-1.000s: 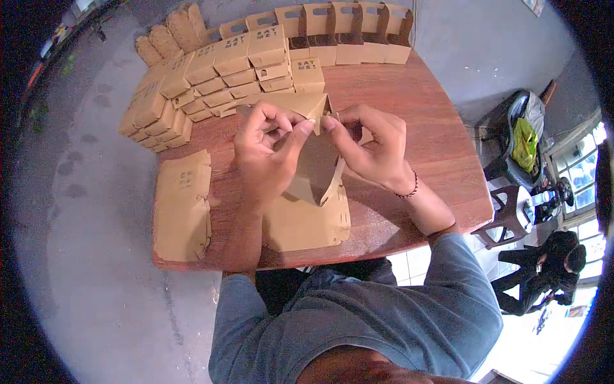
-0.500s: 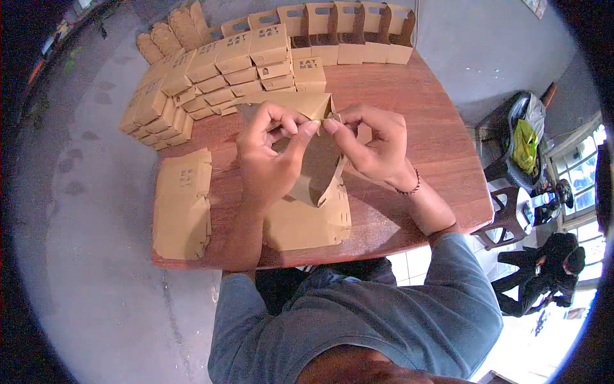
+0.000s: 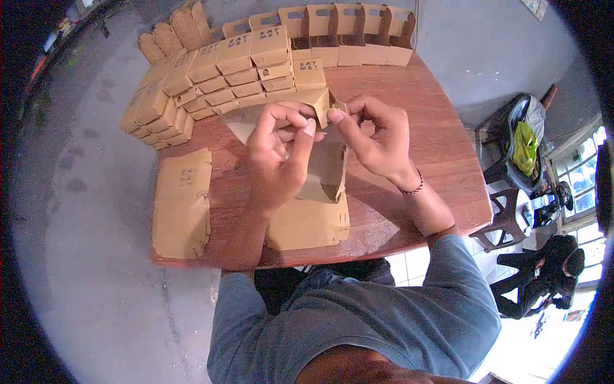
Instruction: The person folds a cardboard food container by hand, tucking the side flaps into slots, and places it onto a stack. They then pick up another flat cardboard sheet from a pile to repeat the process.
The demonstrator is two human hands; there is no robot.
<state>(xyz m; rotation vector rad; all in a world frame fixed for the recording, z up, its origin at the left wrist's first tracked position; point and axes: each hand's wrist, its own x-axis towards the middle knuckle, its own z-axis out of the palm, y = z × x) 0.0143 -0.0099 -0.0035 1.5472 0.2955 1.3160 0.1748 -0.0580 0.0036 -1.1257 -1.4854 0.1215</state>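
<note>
A partly folded brown cardboard box (image 3: 325, 168) stands open between my hands, above the table. My right hand (image 3: 378, 136) pinches the box's raised far corner between thumb and finger. Beside that corner is my left hand (image 3: 281, 144), its fingers curled and thumb drawn in against the box's far wall; the exact contact is partly hidden. Under the box lies a flat cardboard blank (image 3: 307, 225) with slotted edges. To the left, another flat blank (image 3: 182, 205) with dark print rests near the table's edge.
Closed boxes marked "EAT ME!" (image 3: 240, 54) are stacked at the back left of the wooden table (image 3: 416, 147). Several handled cardboard carriers (image 3: 352, 32) line the back edge. On the right are a stool (image 3: 508, 221), a chair with bags (image 3: 526, 144) and a person in dark clothes (image 3: 540, 275).
My left thumb and fingers have come slightly away from the corner, leftward. The box has tilted a little, and its folded corner shows more. My right hand stays at the corner.
</note>
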